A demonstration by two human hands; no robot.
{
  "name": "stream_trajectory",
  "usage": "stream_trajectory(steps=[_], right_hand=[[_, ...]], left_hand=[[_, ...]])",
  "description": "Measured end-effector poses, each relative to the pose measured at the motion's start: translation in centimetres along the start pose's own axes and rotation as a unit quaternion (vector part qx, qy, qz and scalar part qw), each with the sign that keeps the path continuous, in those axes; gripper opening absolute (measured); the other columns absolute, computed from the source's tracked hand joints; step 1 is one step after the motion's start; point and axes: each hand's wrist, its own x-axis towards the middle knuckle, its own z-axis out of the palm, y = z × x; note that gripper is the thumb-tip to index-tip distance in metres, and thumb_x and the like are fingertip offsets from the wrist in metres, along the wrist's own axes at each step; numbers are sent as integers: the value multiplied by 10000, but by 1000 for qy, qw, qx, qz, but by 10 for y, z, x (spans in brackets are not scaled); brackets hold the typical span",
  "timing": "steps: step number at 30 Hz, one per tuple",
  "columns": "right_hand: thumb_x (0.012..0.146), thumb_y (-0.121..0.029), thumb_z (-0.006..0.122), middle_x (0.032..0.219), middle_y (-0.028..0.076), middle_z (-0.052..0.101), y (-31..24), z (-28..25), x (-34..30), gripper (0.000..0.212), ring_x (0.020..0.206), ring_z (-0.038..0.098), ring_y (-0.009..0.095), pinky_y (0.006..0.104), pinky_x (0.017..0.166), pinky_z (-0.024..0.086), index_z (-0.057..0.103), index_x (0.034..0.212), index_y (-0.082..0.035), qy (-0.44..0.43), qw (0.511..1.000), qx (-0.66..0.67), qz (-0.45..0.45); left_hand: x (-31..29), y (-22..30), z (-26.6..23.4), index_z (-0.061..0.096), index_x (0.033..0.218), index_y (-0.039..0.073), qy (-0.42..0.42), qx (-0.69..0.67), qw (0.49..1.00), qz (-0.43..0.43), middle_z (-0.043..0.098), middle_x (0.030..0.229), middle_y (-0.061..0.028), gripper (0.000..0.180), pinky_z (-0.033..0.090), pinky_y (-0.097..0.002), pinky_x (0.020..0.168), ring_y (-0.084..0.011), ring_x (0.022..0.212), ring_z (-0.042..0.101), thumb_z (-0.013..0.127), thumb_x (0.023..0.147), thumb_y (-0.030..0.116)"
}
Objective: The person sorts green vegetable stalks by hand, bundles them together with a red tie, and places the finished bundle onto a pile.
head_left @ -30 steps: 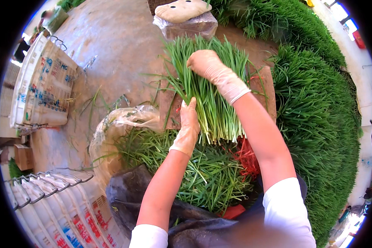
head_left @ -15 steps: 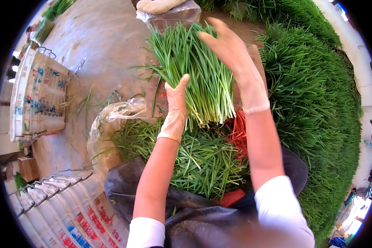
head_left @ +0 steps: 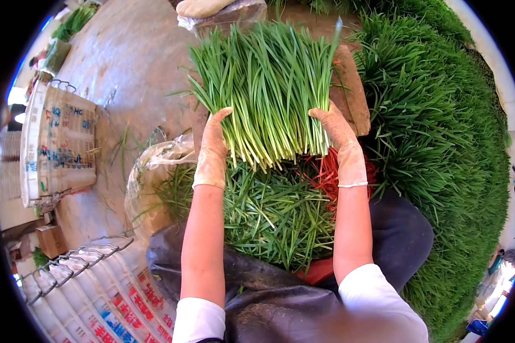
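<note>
A wide bundle of garlic chives (head_left: 269, 97) lies spread over a brown board (head_left: 352, 91), green tips pointing away and pale cut ends toward me. My left hand (head_left: 213, 146), in a thin glove, closes on the bundle's left side with the thumb on top. On the right side, my gloved right hand (head_left: 339, 134) grips it the same way; the fingers of both hands are hidden beneath or behind the stalks. Below the pale ends, loose green trimmings (head_left: 280, 217) fill the space over my lap. Red ties (head_left: 329, 177) lie beside my right wrist.
A big heap of chives (head_left: 440, 154) rises along the right. To the left stand a white plastic basket (head_left: 66, 146) and, nearer, stacked white baskets (head_left: 106, 291). Clear plastic sheeting (head_left: 149, 171) edges the trimmings. Beyond the board sits a plastic-wrapped block (head_left: 223, 17).
My right hand has come down from above the leaf tips to the bundle's right side and taken hold. The bundle is now spread wider, and my left hand has shifted left.
</note>
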Motion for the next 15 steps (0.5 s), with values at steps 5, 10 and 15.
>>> stream_trajectory(steps=[5,10,15], right_hand=[[792,-136,634,1079,71,608,-5,19,-6,487,937,578,202,332,926,450,509,1238,13,-8,992,-33,-120],[835,-168,523,1118,166,567,-38,114,-43,573,1028,579,291,398,896,477,406,1346,65,127,790,-587,-125],[812,-310,673,1408,287,405,-62,68,-53,807,1327,388,386,407,1058,379,303,1433,50,-114,861,-455,-196]], left_hand=[[-1,-6,17,524,1243,52,24,39,999,0,588,1138,-120,496,558,-415,766,-257,930,625,701,805,204],[2,-39,66,295,1425,-41,-37,304,918,254,460,1361,-189,920,398,-406,1016,-292,1240,450,778,757,368],[26,-25,36,181,1460,-73,85,435,843,306,382,1406,-282,1108,327,-405,1079,-354,1299,398,826,700,412]])
